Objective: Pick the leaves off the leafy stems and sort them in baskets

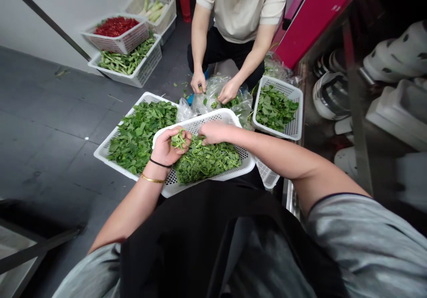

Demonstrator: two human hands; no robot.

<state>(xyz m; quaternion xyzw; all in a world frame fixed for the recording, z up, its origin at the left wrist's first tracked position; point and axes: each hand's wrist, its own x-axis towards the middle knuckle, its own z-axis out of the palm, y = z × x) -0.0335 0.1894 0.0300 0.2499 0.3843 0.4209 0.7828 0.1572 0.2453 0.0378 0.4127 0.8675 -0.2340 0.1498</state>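
A white perforated basket (247, 163) rests in front of me, partly filled with chopped-looking leafy greens (208, 162). My left hand (170, 146), palm up over its left side, is closed around a small bunch of greens (179, 140). Over the basket's far part, my right hand (213, 132) has its fingers pinched together and pointing down at the greens; what lies between the fingertips is hidden. Just beyond on the left, a second white basket (102, 152) holds a heap of larger green leaves (143, 133).
Across from me a person (245, 13) sits with both hands at a clear plastic bag (213, 91) of greens. A basket of leaves (295, 131) stands right. Stacked baskets with red chillies (116, 26) and green vegetables are back left. Metal shelving (358, 106) borders the right side.
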